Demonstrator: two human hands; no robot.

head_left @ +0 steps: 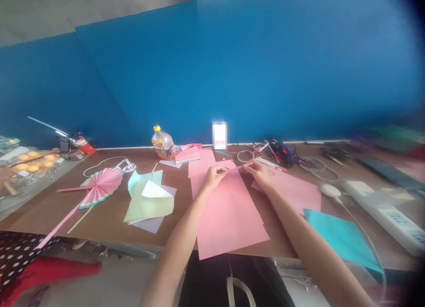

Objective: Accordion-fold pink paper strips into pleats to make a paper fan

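A long pink paper sheet (229, 209) lies in front of me, its near end hanging slightly past the table's front edge. At the sheet's far part, my left hand (215, 176) pinches one end of a narrow folded pink paper strip (237, 167). The fingers of my right hand (260, 173) close on the strip's other end. Whether the strip is part of the long sheet or a separate piece, I cannot tell. Another pink sheet (295, 187) lies to the right, partly behind my right forearm. A pleated pink paper piece (187, 155) rests beyond my left hand.
Left of me are a pink paper fan (102, 185), loose pastel papers (149, 205) and a bottle with a yellow cap (162, 143). To the right are a tape roll (245, 157), a teal sheet (341, 236) and a white power strip (388, 216). A blue panel (232, 68) stands behind.
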